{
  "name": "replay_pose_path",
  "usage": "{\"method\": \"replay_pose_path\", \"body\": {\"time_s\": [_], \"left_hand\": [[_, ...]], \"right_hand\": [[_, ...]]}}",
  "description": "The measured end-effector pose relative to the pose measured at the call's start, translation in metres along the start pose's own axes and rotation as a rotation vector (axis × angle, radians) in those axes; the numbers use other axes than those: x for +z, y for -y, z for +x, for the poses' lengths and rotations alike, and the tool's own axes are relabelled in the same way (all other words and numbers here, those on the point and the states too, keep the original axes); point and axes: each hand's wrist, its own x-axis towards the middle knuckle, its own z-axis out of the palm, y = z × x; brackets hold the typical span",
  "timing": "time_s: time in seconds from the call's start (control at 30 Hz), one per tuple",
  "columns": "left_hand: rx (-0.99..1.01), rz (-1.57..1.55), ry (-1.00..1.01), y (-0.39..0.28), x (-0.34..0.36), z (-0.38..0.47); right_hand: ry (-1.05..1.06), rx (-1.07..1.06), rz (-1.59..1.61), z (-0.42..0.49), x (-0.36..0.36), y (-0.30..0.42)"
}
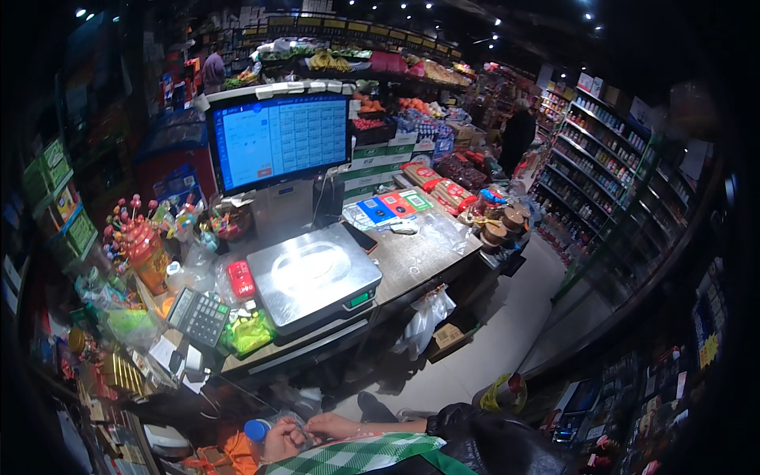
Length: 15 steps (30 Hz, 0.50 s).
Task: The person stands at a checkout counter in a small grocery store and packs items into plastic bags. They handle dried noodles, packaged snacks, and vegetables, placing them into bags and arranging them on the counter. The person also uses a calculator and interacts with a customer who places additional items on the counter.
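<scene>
Low at the bottom, in front of a green-and-white checked apron [362, 451], my hands are close together. My left hand [284, 440] has its fingers curled around a small piece of clear plastic film [304, 432]. The fingertips of my right hand [333, 425] pinch the same film from the other side; what it may contain is too small to tell. Just left of my left hand is a blue lid [256, 430], its container mostly hidden. Ahead on the counter [409, 255] stands a steel-topped weighing scale [314, 273], with a calculator [198, 316] to its left.
A lit monitor [282, 139] stands behind the scale. Lollipops fill a red tub [142, 249] at left. A phone [360, 237] lies beside the scale. Plastic bags [424, 320] hang off the counter's front edge. A lined bin [503, 392] stands right. Two people are farther off.
</scene>
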Motion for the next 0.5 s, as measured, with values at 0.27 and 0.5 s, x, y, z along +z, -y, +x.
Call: {"method": "replay_pose_path", "body": {"time_s": [0.27, 0.5], "left_hand": [[-0.109, 0.602, -0.036, 0.001, 0.018, 0.024], [-0.001, 0.935, -0.114, 0.01, 0.045, 0.056]], "right_hand": [[-0.214, -0.086, 0.108, -0.01, -0.015, 0.028], [-0.213, -0.118, 0.018, -0.006, -0.069, 0.046]]}}
